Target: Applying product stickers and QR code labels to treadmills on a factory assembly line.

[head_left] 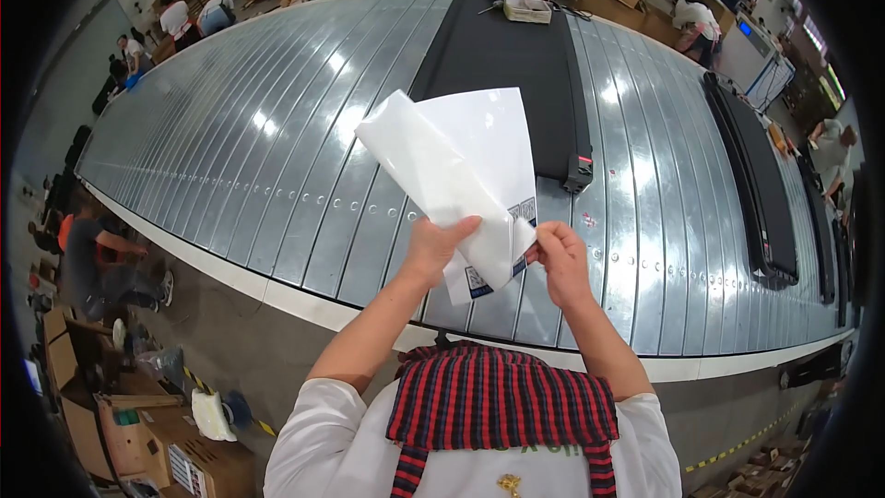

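Note:
My left hand (441,247) grips a white sheet (489,124) with dark blue printed patches near its lower end, together with a curled white paper (426,161) lying over it. The thumb presses on top of the papers. My right hand (562,260) is closed in a pinch on a small folded white corner at the papers' right edge. Both hands are above the near part of a slatted metal table (304,101). Beyond the papers lies a long flat black panel (498,60) with a small red light at its near right corner.
On the panel's far end stands a small white box (527,9) with tools about it. More long black units (751,184) lie at the right. People work around the table's far side and ends. Cardboard boxes (198,443) stand on the floor at lower left.

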The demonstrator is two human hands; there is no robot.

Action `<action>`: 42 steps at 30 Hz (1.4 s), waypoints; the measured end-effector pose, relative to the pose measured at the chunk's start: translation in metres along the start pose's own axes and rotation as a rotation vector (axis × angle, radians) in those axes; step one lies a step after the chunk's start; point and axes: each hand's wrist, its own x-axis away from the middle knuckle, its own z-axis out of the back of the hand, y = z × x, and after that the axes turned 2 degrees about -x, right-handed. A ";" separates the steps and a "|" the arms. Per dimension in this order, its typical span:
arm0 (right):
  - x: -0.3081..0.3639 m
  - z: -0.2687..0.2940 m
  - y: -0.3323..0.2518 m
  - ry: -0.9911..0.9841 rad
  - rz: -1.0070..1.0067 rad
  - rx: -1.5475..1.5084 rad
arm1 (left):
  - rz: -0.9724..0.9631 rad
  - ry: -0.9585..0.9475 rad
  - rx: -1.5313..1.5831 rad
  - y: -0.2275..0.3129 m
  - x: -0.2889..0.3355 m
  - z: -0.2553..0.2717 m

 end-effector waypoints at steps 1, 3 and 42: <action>0.004 0.012 -0.007 0.086 -0.003 0.021 | -0.018 0.029 -0.020 0.002 0.002 -0.006; 0.010 0.039 -0.021 0.161 0.102 0.041 | -0.010 0.017 -0.079 -0.002 0.001 -0.008; 0.016 0.152 -0.109 -0.301 0.847 1.070 | 0.058 -0.275 -0.617 -0.072 -0.032 -0.150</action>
